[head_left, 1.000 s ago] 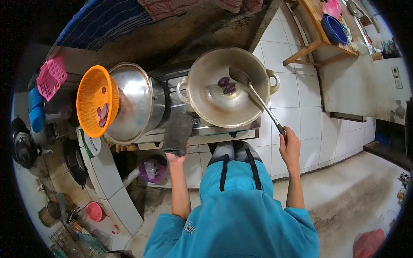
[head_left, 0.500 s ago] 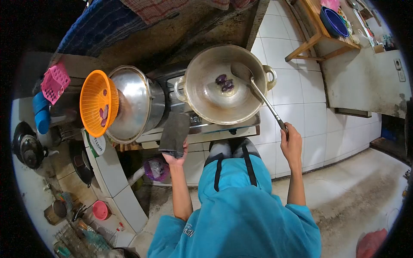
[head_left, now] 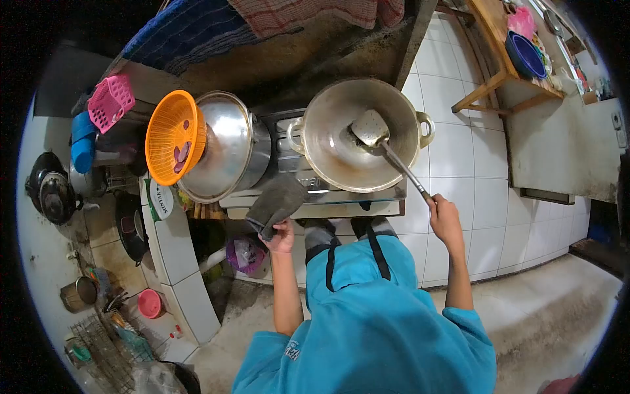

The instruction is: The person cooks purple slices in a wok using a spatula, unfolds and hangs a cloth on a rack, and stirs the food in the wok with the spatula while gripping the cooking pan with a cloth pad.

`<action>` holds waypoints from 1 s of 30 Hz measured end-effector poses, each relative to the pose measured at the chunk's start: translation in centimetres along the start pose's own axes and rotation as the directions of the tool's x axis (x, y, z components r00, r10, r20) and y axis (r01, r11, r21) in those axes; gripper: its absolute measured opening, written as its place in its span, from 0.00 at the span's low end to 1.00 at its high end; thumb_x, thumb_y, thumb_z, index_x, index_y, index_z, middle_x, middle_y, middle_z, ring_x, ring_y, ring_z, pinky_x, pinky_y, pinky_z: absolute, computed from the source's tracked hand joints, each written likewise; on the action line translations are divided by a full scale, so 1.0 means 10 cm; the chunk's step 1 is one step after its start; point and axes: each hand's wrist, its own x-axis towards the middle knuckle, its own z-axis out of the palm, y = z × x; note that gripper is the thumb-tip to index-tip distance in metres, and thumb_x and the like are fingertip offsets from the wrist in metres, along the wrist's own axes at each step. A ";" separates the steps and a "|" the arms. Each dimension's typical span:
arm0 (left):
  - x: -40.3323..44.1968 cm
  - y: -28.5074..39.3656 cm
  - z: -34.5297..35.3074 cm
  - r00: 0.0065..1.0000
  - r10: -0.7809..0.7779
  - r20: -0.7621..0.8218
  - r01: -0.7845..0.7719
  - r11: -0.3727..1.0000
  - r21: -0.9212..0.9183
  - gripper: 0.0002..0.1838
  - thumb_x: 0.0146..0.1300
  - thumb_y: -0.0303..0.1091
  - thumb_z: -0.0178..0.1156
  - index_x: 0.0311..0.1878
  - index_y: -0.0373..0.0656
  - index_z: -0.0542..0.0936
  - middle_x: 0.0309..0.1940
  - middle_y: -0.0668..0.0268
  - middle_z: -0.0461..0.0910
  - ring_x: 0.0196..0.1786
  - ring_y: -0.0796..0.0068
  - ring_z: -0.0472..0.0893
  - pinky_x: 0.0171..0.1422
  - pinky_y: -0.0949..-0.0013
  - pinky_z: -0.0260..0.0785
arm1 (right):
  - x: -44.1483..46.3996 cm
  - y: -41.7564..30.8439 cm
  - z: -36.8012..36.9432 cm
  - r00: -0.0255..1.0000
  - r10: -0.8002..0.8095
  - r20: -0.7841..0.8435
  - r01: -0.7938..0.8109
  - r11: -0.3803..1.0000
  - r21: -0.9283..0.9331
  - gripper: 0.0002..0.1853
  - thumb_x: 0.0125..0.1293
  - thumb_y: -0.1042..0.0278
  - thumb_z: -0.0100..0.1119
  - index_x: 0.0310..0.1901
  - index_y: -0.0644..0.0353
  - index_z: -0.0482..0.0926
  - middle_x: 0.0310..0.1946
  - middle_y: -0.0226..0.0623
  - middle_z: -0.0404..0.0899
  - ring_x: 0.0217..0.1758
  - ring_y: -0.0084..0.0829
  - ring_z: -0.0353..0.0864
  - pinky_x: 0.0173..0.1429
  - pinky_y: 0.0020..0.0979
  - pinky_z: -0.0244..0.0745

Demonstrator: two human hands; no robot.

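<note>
My right hand [head_left: 446, 222] is closed around the handle of a metal spatula [head_left: 404, 165]. The spatula's flat blade lies over the middle of a large two-handled wok [head_left: 331, 161] on the stove. Dark pieces seen earlier in the wok are mostly hidden by the blade; only a dark edge shows beside it. My left hand [head_left: 281, 238] pinches a dark grey cloth [head_left: 277, 202], which looks folded and sits in front of the stove [head_left: 387, 195], left of the wok.
An orange plastic basket [head_left: 174, 134] with several purplish pieces leans on a large lidded metal pot [head_left: 226, 151] left of the wok. Striped cloths [head_left: 295, 16] hang behind the stove. A wooden table [head_left: 489, 43] with a blue basin [head_left: 525, 55] stands at far right.
The spatula blade has moved from the wok's upper right side to its middle, covering the dark pieces. The cloth in my left hand has tilted toward the right. The whole view has shifted slightly.
</note>
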 end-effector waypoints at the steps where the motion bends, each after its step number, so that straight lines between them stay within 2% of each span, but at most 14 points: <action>1: 0.04 0.00 -0.02 0.999 -0.036 0.021 0.036 0.999 -0.015 0.27 0.57 0.44 0.61 0.54 0.35 0.72 0.51 0.54 0.73 0.48 0.59 0.74 0.40 0.62 0.80 | 0.01 0.00 0.05 1.000 -0.003 0.010 0.003 1.000 0.000 0.13 0.70 0.64 0.49 0.34 0.67 0.73 0.25 0.59 0.77 0.33 0.61 0.76 0.37 0.54 0.69; 4: 0.16 0.03 -0.06 0.995 -0.095 0.038 0.090 0.989 0.114 0.27 0.57 0.49 0.57 0.55 0.40 0.73 0.52 0.56 0.74 0.50 0.59 0.74 0.46 0.61 0.77 | 0.01 -0.05 0.15 0.999 0.007 0.033 -0.007 1.000 0.001 0.13 0.70 0.64 0.49 0.35 0.67 0.74 0.26 0.59 0.77 0.34 0.61 0.77 0.39 0.55 0.69; 6: 0.23 0.03 -0.06 0.994 -0.100 0.051 0.078 0.940 0.332 0.28 0.58 0.53 0.54 0.57 0.44 0.73 0.55 0.56 0.73 0.54 0.57 0.73 0.54 0.56 0.73 | -0.04 -0.09 0.17 0.999 0.031 0.020 -0.032 0.999 0.027 0.13 0.69 0.65 0.50 0.35 0.68 0.75 0.27 0.59 0.78 0.34 0.61 0.77 0.38 0.54 0.69; 8: 0.33 -0.25 0.17 0.982 0.109 -0.156 -0.031 0.899 0.437 0.30 0.59 0.55 0.52 0.60 0.47 0.72 0.60 0.57 0.71 0.60 0.55 0.70 0.61 0.51 0.65 | -0.08 -0.14 0.18 0.999 0.050 0.000 -0.050 0.997 0.051 0.13 0.69 0.65 0.50 0.35 0.68 0.76 0.27 0.59 0.78 0.34 0.60 0.77 0.38 0.53 0.69; 9: 0.34 -0.32 0.26 0.943 0.219 -0.250 -0.070 0.865 0.496 0.31 0.59 0.57 0.50 0.61 0.49 0.72 0.62 0.57 0.70 0.63 0.54 0.68 0.65 0.48 0.61 | -0.13 -0.18 0.17 0.998 0.060 -0.011 -0.059 0.997 0.059 0.13 0.69 0.65 0.50 0.35 0.68 0.76 0.27 0.59 0.78 0.34 0.60 0.77 0.38 0.53 0.69; 12: 0.43 -0.19 0.27 0.951 0.120 -0.285 -0.003 0.925 0.380 0.34 0.59 0.58 0.50 0.65 0.49 0.70 0.67 0.58 0.65 0.70 0.52 0.61 0.71 0.41 0.50 | -0.23 -0.21 0.20 0.994 0.098 -0.057 -0.095 0.994 0.057 0.13 0.69 0.66 0.50 0.35 0.69 0.77 0.26 0.59 0.78 0.34 0.60 0.77 0.37 0.52 0.69; 16: 0.57 0.04 0.15 0.945 0.128 -0.300 0.039 0.869 0.493 0.31 0.59 0.55 0.51 0.62 0.47 0.72 0.65 0.59 0.69 0.69 0.52 0.65 0.73 0.42 0.50 | -0.38 -0.26 0.29 0.976 0.181 -0.120 -0.170 0.981 0.093 0.13 0.69 0.66 0.51 0.35 0.69 0.77 0.25 0.59 0.77 0.33 0.60 0.77 0.37 0.51 0.69; 20: 0.69 0.10 0.22 0.980 0.065 -0.188 0.070 0.771 0.633 0.33 0.60 0.59 0.46 0.64 0.49 0.70 0.66 0.60 0.67 0.70 0.52 0.63 0.73 0.41 0.50 | -0.54 -0.36 0.40 0.962 0.211 -0.173 -0.187 0.971 0.148 0.13 0.69 0.66 0.51 0.35 0.69 0.77 0.24 0.59 0.76 0.33 0.59 0.77 0.36 0.50 0.69; 22: 0.76 0.04 0.28 0.982 0.026 -0.187 0.103 0.757 0.645 0.32 0.61 0.59 0.44 0.63 0.51 0.72 0.65 0.61 0.69 0.70 0.54 0.64 0.72 0.43 0.53 | -0.61 -0.37 0.47 0.957 0.223 -0.186 -0.190 0.965 0.181 0.13 0.69 0.65 0.51 0.36 0.69 0.77 0.24 0.59 0.76 0.32 0.59 0.77 0.36 0.50 0.69; 25: 0.96 -0.05 0.24 0.949 0.174 -0.264 0.045 0.752 0.658 0.31 0.61 0.58 0.43 0.61 0.52 0.74 0.63 0.63 0.71 0.68 0.55 0.66 0.71 0.44 0.54 | -0.63 -0.36 0.51 0.952 0.248 -0.181 -0.216 0.960 0.176 0.14 0.69 0.65 0.51 0.35 0.69 0.77 0.24 0.59 0.76 0.33 0.59 0.77 0.36 0.49 0.69; 30: 1.33 -0.20 0.23 0.968 0.137 -0.210 0.028 0.772 0.635 0.30 0.61 0.59 0.43 0.60 0.53 0.75 0.61 0.64 0.74 0.66 0.57 0.68 0.71 0.45 0.56 | -0.68 -0.36 0.42 0.953 0.231 -0.194 -0.200 0.965 0.170 0.14 0.69 0.64 0.51 0.34 0.69 0.76 0.24 0.59 0.76 0.33 0.59 0.78 0.36 0.50 0.69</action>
